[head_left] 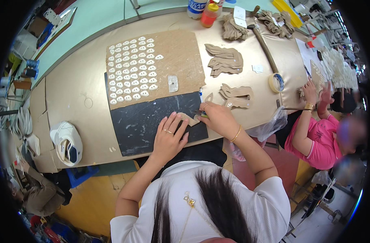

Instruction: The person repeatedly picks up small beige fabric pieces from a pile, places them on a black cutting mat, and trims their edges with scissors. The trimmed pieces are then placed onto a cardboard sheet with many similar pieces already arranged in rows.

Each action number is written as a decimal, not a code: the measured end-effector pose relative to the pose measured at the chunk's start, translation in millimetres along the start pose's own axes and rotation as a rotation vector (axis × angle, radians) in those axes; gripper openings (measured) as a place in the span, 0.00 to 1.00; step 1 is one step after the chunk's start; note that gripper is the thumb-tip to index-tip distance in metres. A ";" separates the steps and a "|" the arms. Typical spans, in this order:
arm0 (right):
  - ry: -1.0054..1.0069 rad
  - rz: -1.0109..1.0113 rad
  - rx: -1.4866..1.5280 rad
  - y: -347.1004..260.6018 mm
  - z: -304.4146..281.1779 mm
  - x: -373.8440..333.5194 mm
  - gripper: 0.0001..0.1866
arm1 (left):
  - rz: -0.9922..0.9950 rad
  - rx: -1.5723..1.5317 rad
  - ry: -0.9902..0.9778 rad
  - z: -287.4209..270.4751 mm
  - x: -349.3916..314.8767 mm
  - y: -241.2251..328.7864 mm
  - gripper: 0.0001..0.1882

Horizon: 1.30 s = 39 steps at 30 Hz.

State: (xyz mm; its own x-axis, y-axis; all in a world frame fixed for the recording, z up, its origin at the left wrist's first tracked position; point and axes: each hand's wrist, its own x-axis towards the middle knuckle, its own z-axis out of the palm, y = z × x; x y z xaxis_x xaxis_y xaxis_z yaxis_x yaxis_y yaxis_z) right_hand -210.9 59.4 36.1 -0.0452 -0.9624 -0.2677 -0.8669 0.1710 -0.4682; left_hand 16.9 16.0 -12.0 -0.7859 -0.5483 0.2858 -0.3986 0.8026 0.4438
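Note:
My left hand [171,133] lies flat, fingers stretched out, over a tan shaped leather-like piece [189,119] on a black mat [142,129]. At that piece's right end my right hand [218,118] is closed on a small slim tool [202,115] with a yellow-green part; its kind is mostly hidden by the fingers. Just beyond this hand is a small tan loop-shaped piece [209,97]. Rows of small white pieces with holes [131,69] cover the left part of a brown board [181,52], and a worn metal plate [173,84] lies to their right.
Tan piece stacks [226,60] lie right of the board. Beyond them are a hammer [266,47], a tape roll [276,82] and a yellow-capped bottle [209,16]. A white shoe [66,142] stands at the left table edge. A co-worker in pink [314,139] works at right.

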 end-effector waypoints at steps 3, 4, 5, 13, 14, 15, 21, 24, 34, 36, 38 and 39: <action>-0.016 -0.039 0.061 5.6 -4.2 -3.2 0.14 | -0.021 -0.033 0.028 1.6 -0.8 -0.4 0.28; 0.001 -0.066 0.147 7.8 -5.5 -6.9 0.13 | -0.021 -0.054 0.044 2.0 -0.8 -0.9 0.29; 0.015 -0.099 0.238 9.2 -6.1 -11.9 0.12 | -0.026 -0.071 0.059 1.9 -1.8 -1.9 0.29; -0.149 0.105 0.398 -9.4 -63.9 -24.6 0.12 | -0.027 -0.098 0.083 -1.5 1.7 -2.0 0.30; -0.007 0.020 0.323 4.3 -45.6 -23.2 0.13 | -0.002 -0.066 0.054 -3.1 3.9 -0.3 0.30; 0.130 -0.080 0.247 9.4 -35.5 -19.9 0.14 | -0.011 -0.088 0.068 -2.1 2.1 -1.5 0.29; -0.021 -0.183 0.275 11.2 -18.7 -34.2 0.19 | -0.005 -0.089 0.074 4.2 -3.5 -5.3 0.28; -0.039 -0.166 0.257 8.4 -21.0 -35.8 0.18 | -0.004 -0.099 0.056 3.0 -1.7 -2.9 0.26; -0.043 0.227 0.495 25.9 -1.5 -33.9 0.11 | -0.008 -0.021 0.017 4.9 -1.5 -1.4 0.27; 0.050 0.133 0.511 23.4 -0.6 -38.3 0.11 | -0.007 -0.022 0.020 5.1 -1.6 -1.9 0.27; 0.145 -0.007 0.446 24.5 1.6 -39.6 0.14 | -0.010 -0.026 0.019 4.8 -1.6 -1.4 0.27; 0.192 -0.099 0.373 28.3 6.2 -39.7 0.15 | -0.009 -0.026 0.017 4.4 -1.3 -1.2 0.27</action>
State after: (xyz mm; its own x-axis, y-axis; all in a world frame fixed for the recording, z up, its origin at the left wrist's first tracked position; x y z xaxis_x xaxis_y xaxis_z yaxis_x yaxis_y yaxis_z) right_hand -230.5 103.8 28.3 -0.0928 -0.9938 -0.0607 -0.6348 0.1060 -0.7654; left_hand 16.3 16.8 -16.6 -0.7741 -0.5597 0.2958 -0.3929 0.7912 0.4687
